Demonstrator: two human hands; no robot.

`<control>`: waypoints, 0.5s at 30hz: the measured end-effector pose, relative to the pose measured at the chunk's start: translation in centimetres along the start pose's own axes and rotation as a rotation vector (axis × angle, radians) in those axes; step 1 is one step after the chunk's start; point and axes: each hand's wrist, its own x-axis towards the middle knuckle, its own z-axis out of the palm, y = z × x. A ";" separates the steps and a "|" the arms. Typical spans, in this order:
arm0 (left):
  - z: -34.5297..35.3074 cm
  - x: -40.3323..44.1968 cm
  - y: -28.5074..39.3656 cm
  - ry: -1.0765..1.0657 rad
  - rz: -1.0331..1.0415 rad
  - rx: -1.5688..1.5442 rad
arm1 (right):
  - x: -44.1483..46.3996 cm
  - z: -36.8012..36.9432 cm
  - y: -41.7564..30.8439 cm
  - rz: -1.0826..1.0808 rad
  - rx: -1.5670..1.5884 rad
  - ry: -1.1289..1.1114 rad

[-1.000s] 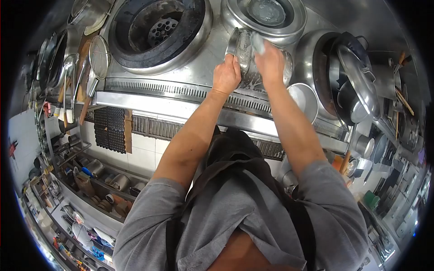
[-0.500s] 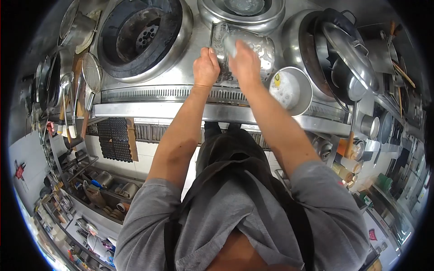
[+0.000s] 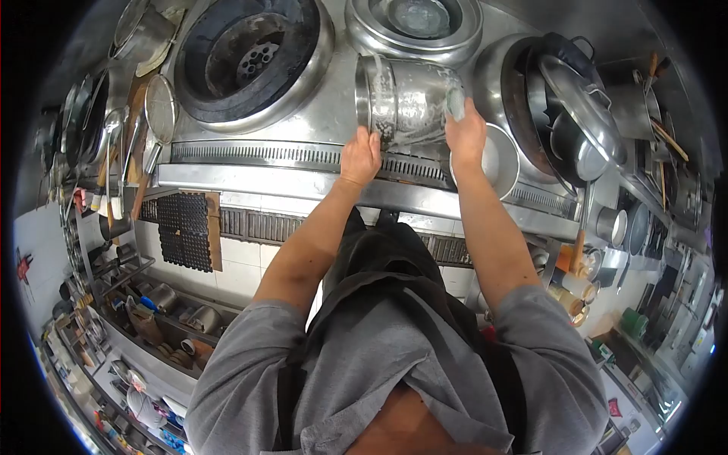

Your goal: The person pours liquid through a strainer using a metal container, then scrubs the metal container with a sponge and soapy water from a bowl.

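Observation:
A cylindrical steel pot lies on its side on the metal stove top, its wall streaked with suds. My left hand is closed on the pot's rim at its left end, thumb and fingers pinching the edge. In my right hand is a pale greenish scrubbing pad, pressed to the pot's right end. Below and behind my right wrist stands a steel basin, partly hidden by the forearm.
To the left is a large wok burner, with a round steel burner holding a pan behind the pot. A wok and a steel lid lean at the right. A strainer and ladles hang at the left. The slotted stove edge runs in front.
The pot has turned, so its rim end now shows at the left. My right hand has moved right with the pad to the pot's far end. My left hand has shifted slightly right and nearer.

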 end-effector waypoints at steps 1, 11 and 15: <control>-0.6 0.1 0.2 0.009 -0.001 0.006 | -0.3 0.1 0.1 -0.008 0.006 -0.001; -0.8 6.8 1.8 0.115 -0.093 -0.097 | -1.1 3.9 -6.1 -0.182 0.357 -0.152; -0.8 6.8 1.1 0.117 -0.034 -0.047 | 4.5 3.5 -11.0 -0.268 0.067 -0.354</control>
